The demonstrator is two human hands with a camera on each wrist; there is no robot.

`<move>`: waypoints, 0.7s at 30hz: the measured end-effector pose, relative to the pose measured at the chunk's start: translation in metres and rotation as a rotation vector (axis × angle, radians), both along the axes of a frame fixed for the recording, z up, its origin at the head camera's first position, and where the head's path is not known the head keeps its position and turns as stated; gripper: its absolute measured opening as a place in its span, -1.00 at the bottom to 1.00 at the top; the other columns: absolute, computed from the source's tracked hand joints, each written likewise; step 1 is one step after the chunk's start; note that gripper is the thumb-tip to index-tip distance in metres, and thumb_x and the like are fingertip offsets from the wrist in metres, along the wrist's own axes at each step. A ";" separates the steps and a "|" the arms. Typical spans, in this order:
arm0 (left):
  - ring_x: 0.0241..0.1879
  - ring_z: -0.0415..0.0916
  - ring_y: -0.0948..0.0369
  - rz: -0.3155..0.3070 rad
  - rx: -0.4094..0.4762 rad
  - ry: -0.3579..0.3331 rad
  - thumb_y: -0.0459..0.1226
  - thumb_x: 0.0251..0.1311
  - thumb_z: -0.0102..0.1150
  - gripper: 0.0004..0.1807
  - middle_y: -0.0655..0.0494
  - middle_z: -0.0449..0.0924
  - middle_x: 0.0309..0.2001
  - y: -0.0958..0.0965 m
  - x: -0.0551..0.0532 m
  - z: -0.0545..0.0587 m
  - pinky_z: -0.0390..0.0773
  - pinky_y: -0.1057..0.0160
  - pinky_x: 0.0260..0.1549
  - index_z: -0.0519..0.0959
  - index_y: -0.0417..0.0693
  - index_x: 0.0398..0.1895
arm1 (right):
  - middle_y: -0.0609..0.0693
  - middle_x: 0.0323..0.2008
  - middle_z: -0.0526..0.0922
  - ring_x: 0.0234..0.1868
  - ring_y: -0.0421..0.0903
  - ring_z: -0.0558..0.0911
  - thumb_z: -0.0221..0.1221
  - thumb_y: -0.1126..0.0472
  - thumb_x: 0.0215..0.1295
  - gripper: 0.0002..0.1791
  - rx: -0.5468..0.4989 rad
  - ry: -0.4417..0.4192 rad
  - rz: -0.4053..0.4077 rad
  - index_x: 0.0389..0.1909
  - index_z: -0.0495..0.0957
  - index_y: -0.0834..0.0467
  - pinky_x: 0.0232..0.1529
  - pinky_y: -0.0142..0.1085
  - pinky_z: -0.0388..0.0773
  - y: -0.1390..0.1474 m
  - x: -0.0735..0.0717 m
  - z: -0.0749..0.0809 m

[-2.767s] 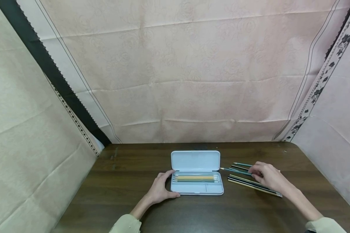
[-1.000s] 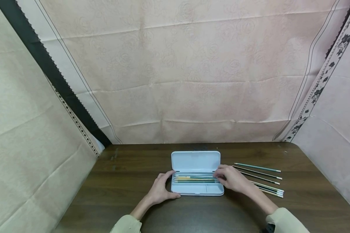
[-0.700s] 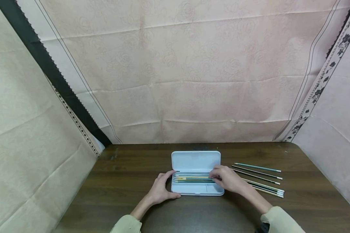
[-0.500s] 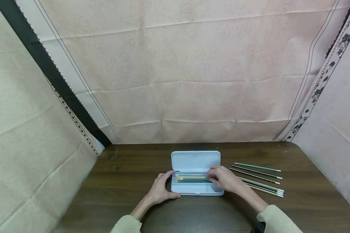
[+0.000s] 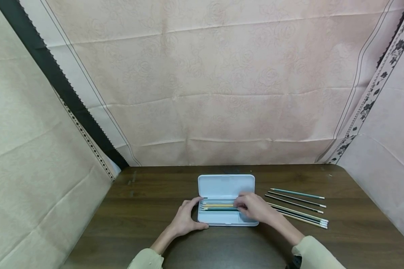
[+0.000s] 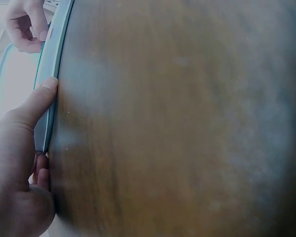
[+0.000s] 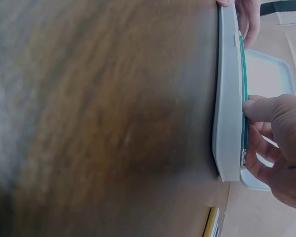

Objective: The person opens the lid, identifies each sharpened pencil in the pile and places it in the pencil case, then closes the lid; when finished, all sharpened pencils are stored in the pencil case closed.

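Note:
An open light-blue pencil case lies on the table with its lid tipped back. My left hand grips its left end, thumb at the front edge and fingers toward the hinge side. Several pencils lie lengthwise in the back compartment, some yellow and some green. Over the case's right half is my right hand, fingers bent down at the pencils and hiding their ends. In the right wrist view, its thumb and fingers pinch a teal-green pencil along the case's front wall.
Right of the case, several loose pencils lie on the wooden table: a teal pencil at the back, two dark ones, and a bundle nearest the front. A cloth screen stands behind the table, with more cloth at both sides.
My right hand has carried a blue pencil from the loose ones on the right to the case, then moved left along the pencils inside. The left hand stays on the case.

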State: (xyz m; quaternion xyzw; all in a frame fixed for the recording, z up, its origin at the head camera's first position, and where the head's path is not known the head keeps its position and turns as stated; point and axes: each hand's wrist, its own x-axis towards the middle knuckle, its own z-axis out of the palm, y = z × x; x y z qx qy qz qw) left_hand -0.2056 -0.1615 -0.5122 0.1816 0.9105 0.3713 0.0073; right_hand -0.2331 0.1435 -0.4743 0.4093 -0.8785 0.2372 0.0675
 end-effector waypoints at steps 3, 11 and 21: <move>0.18 0.27 0.00 -0.002 0.001 0.003 0.10 -0.14 0.59 0.03 -0.03 0.39 0.22 0.000 0.000 0.000 0.38 -0.14 0.05 0.34 0.04 0.43 | -0.15 -0.34 0.61 -0.36 -0.27 0.49 0.37 0.40 0.19 -0.85 -0.003 -0.001 0.006 -0.28 0.74 0.11 -0.27 -0.30 0.56 -0.001 0.000 -0.001; 0.18 0.28 -0.01 -0.003 0.000 0.009 0.10 -0.14 0.60 0.03 -0.04 0.39 0.22 0.000 0.000 0.000 0.38 -0.14 0.05 0.34 0.03 0.43 | -0.15 -0.33 0.62 -0.35 -0.27 0.51 0.35 0.42 0.21 -0.85 -0.025 -0.011 -0.012 -0.27 0.74 0.13 -0.30 -0.31 0.55 0.012 0.001 0.004; 0.20 0.28 -0.04 -0.008 0.001 0.026 0.09 -0.14 0.60 0.03 -0.07 0.39 0.25 0.000 0.000 -0.001 0.37 -0.17 0.06 0.34 0.02 0.43 | -0.06 -0.38 0.65 -0.39 -0.27 0.54 0.36 0.56 0.05 -0.77 -0.180 0.150 -0.087 -0.32 0.70 0.22 -0.42 -0.30 0.53 0.094 -0.011 0.011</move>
